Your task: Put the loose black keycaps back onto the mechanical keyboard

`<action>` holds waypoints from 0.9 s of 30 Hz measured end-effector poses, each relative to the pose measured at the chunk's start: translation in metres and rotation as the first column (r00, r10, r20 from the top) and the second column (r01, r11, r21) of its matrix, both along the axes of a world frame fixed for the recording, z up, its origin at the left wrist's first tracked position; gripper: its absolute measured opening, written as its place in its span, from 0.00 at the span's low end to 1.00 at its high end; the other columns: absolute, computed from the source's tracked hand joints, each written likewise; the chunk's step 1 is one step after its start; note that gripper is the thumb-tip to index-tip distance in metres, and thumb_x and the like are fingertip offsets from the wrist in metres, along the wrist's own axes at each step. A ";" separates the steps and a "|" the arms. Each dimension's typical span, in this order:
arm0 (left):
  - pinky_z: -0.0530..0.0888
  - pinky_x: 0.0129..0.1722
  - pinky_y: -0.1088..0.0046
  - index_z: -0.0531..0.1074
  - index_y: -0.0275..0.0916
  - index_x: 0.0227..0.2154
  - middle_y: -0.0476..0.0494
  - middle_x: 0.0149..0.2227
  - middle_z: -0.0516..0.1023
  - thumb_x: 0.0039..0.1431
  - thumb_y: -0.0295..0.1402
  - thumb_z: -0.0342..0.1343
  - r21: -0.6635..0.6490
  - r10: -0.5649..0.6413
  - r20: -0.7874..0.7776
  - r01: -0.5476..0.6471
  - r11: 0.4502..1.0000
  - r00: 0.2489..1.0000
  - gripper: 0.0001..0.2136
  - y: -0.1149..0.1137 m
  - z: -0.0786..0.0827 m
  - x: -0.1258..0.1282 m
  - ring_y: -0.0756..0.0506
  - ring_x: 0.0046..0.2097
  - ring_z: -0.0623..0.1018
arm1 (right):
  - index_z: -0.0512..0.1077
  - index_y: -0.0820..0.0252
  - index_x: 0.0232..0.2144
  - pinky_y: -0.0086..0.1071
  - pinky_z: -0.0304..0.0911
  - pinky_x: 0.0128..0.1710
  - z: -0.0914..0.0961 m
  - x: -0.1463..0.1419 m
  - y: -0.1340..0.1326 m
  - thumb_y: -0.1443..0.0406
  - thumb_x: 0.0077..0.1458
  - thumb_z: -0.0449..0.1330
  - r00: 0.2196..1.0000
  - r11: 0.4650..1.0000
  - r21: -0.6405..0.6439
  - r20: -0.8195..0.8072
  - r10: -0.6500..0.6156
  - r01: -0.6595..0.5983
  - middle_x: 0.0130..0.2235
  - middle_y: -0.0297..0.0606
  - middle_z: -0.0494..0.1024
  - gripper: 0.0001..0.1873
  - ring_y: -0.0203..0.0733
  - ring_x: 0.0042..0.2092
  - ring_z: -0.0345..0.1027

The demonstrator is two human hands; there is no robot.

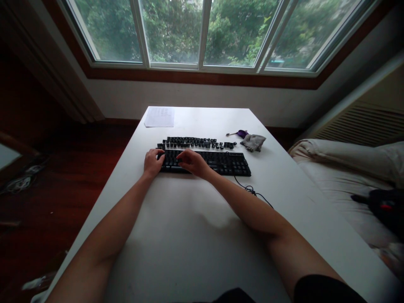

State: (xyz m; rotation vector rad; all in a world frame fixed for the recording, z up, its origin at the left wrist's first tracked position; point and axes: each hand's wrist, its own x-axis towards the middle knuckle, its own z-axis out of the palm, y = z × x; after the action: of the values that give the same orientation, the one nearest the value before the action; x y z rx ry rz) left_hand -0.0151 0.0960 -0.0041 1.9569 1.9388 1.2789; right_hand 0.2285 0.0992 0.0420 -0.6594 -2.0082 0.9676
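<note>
A black keyboard (217,162) lies across the white table in front of me. At its left end my left hand (154,162) is closed around the edge, thumb toward the keys. My right hand (193,163) hovers over the left-middle keys with thumb and forefinger pinched. Between those fingertips there seems to be a small black keycap (179,160), partly hidden. Several loose keycaps (189,142) are spread in rows just behind the keyboard. The black cable (249,189) runs from the keyboard toward my right forearm.
A printed paper sheet (160,117) rests at the table's far left corner. Behind the keyboard's right end are a grey cloth (253,142) and a purple-handled brush (241,133). A window (202,38) faces the table; a bed (334,185) stands on the right.
</note>
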 end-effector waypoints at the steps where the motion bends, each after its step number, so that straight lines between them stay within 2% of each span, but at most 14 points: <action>1: 0.71 0.54 0.58 0.78 0.42 0.41 0.41 0.45 0.78 0.60 0.32 0.58 0.002 -0.001 -0.002 0.001 1.000 1.000 0.08 0.000 0.000 0.000 0.38 0.49 0.75 | 0.74 0.58 0.42 0.29 0.60 0.32 0.000 0.000 0.000 0.66 0.54 0.65 1.000 1.000 0.009 -0.001 -0.003 0.003 0.34 0.32 0.68 0.12 0.34 0.32 0.61; 7: 0.71 0.55 0.58 0.78 0.42 0.41 0.42 0.45 0.78 0.60 0.32 0.57 0.001 0.003 -0.024 -0.003 1.000 1.000 0.08 0.000 -0.001 -0.001 0.39 0.49 0.75 | 0.76 0.59 0.42 0.28 0.61 0.32 0.000 -0.003 0.000 0.66 0.54 0.65 1.000 0.998 0.055 -0.012 -0.021 0.022 0.35 0.33 0.70 0.11 0.33 0.32 0.62; 12: 0.71 0.54 0.58 0.78 0.42 0.41 0.42 0.44 0.78 0.59 0.31 0.58 0.009 0.005 -0.020 -0.005 1.000 1.000 0.08 0.000 -0.002 -0.002 0.39 0.49 0.75 | 0.76 0.59 0.43 0.28 0.63 0.33 -0.008 -0.006 0.011 0.63 0.56 0.64 0.996 0.995 -0.053 0.029 -0.085 0.086 0.34 0.34 0.77 0.12 0.34 0.32 0.67; 15: 0.71 0.54 0.58 0.77 0.42 0.41 0.42 0.44 0.78 0.59 0.31 0.58 0.011 0.006 -0.013 -0.006 1.000 1.000 0.08 0.000 -0.001 -0.002 0.39 0.49 0.75 | 0.78 0.59 0.41 0.29 0.64 0.37 -0.011 -0.010 0.024 0.62 0.57 0.65 0.983 0.989 -0.064 0.137 -0.126 0.135 0.35 0.34 0.81 0.10 0.35 0.34 0.71; 20: 0.71 0.54 0.58 0.77 0.42 0.41 0.42 0.44 0.78 0.59 0.30 0.58 0.011 -0.004 -0.015 0.004 1.000 1.000 0.08 0.000 0.000 -0.003 0.39 0.48 0.75 | 0.80 0.58 0.40 0.29 0.64 0.41 -0.006 -0.020 0.037 0.64 0.57 0.65 0.925 0.982 0.048 0.330 -0.188 0.182 0.38 0.35 0.83 0.08 0.38 0.39 0.75; 27: 0.71 0.54 0.58 0.78 0.42 0.41 0.42 0.45 0.77 0.60 0.32 0.58 0.001 -0.008 -0.003 0.008 1.000 1.000 0.08 0.001 -0.002 -0.005 0.39 0.49 0.74 | 0.82 0.57 0.38 0.28 0.61 0.39 0.002 -0.042 0.042 0.64 0.56 0.65 0.790 0.984 0.141 0.589 -0.171 0.108 0.38 0.36 0.83 0.08 0.39 0.40 0.75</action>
State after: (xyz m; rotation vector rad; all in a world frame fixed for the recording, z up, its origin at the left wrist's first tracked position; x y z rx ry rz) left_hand -0.0202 0.0969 -0.0065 1.9660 1.9306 1.2757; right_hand 0.1863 0.1414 0.0444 -1.1531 -2.4889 0.5978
